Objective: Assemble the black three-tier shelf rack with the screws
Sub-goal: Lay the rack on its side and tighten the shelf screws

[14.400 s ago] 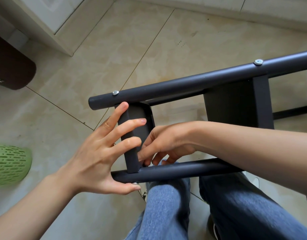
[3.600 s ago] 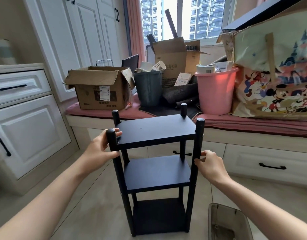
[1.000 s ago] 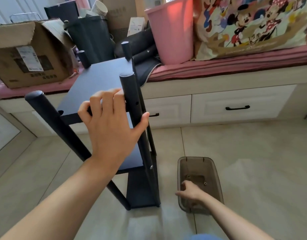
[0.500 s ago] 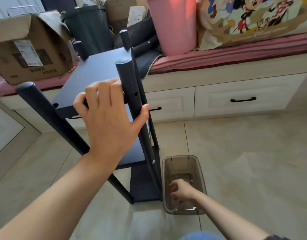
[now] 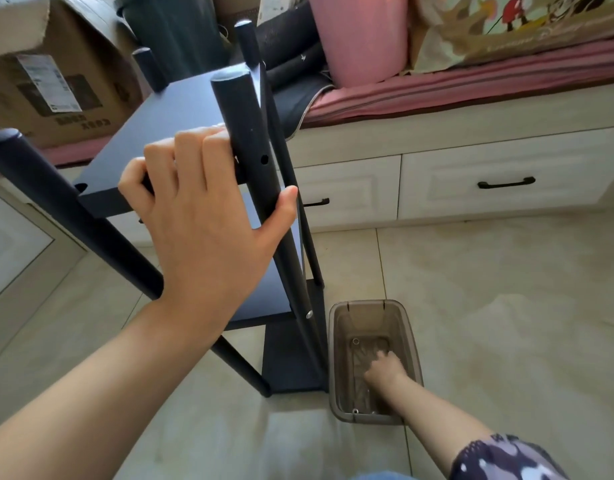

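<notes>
The black three-tier shelf rack stands upright on the tiled floor. My left hand grips the front edge of its top shelf and its near right post, thumb round the post. Two empty screw holes show in that post above my thumb, and a silver screw sits lower down it. My right hand reaches down into a translucent brown plastic bin beside the rack, fingers at its bottom; whether they hold anything is hidden. Loose screws lie in the bin.
A window bench with white drawers and a pink cushion runs behind. On it sit a cardboard box, a dark bucket, a pink bucket and a cartoon-print bag. Bare floor tiles lie to the right.
My right hand has moved further into the bin, down to its bottom. My left hand keeps its grip on the rack, and the view has dropped closer.
</notes>
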### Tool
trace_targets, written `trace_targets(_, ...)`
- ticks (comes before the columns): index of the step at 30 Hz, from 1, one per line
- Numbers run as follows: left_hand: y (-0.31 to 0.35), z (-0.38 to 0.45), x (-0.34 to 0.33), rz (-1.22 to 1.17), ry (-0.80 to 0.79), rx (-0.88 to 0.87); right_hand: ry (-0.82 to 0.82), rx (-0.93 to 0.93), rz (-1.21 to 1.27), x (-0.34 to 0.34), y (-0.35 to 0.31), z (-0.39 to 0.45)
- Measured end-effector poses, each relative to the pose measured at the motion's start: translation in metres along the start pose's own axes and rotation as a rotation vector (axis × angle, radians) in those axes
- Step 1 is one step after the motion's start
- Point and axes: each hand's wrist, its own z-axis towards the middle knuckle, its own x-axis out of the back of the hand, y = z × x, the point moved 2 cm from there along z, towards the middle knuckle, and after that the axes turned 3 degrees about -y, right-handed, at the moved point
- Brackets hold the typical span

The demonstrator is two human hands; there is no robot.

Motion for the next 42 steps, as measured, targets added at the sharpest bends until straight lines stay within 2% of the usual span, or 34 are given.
trace_targets(2, 0.001, -0.001, 0.0, -0.005, -0.002, 0.005, 0.027, -0.028, -0.107, 0.0, 0.0, 0.004)
trace_targets(5, 0.0, -0.001, -0.001, 0.007, 0.005, 0.009, 0.06, -0.059, -0.134, -0.005, -0.001, 0.011)
trace_targets(9, -0.002, -0.001, -0.002, 0.032, 0.017, 0.008, 0.09, -0.102, -0.027, -0.006, -0.001, 0.016)
trace_targets(15, 0.001, 0.0, -0.001, 0.014, 0.006, 0.033, 0.117, -0.147, 0.274, -0.005, 0.001, 0.015)
trace_targets(20, 0.002, 0.0, 0.0, 0.006, -0.006, 0.022, 0.077, -0.058, 0.299, 0.007, 0.004, 0.004)
trace_targets(23, 0.003, 0.001, 0.0, 0.002, -0.016, 0.006, 0.107, -0.021, 0.314, 0.019, 0.004, -0.01)
trace_targets(28, 0.003, 0.003, 0.003, -0.025, -0.089, -0.019, 0.21, -0.031, 0.541, 0.043, 0.016, -0.045)
trace_targets(34, -0.003, 0.003, 0.019, -0.123, -0.211, -0.056, 0.32, 0.008, 0.683, 0.088, 0.033, -0.106)
trace_targets(38, -0.008, -0.003, 0.034, -0.382, -0.106, -0.028, 0.461, 0.122, 0.83, 0.139, 0.049, -0.172)
trace_targets(42, -0.009, -0.013, 0.051, -0.626, 0.015, 0.097, 0.775, 0.204, 1.057, 0.203, 0.058, -0.253)
